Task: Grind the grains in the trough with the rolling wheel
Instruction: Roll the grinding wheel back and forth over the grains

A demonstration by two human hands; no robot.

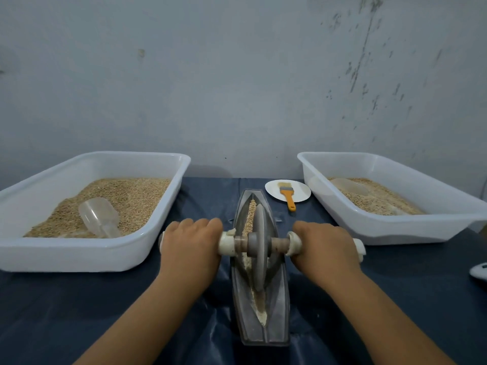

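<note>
Hands grip the axle handles: left hand [190, 242] and right hand [326, 245] curled round either end, rolling wheel [259, 248] standing upright in the boat-shaped trough [280, 306] over grains [249, 222], between two white tubs [147, 248].

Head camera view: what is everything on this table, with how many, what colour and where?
Trough: one, grey, centre, grains inside.
Rolling wheel: one, grey, standing in the trough.
Trays: two, white, holding grains; left, right.
Scoops: two, clear, one per tray; left, right.
Plate: one, white, behind the trough.
Brush: one, orange handle, on the plate.
Tablecloth: one, dark blue.
Hands: two, each gripping an axle handle; left, right.
</note>
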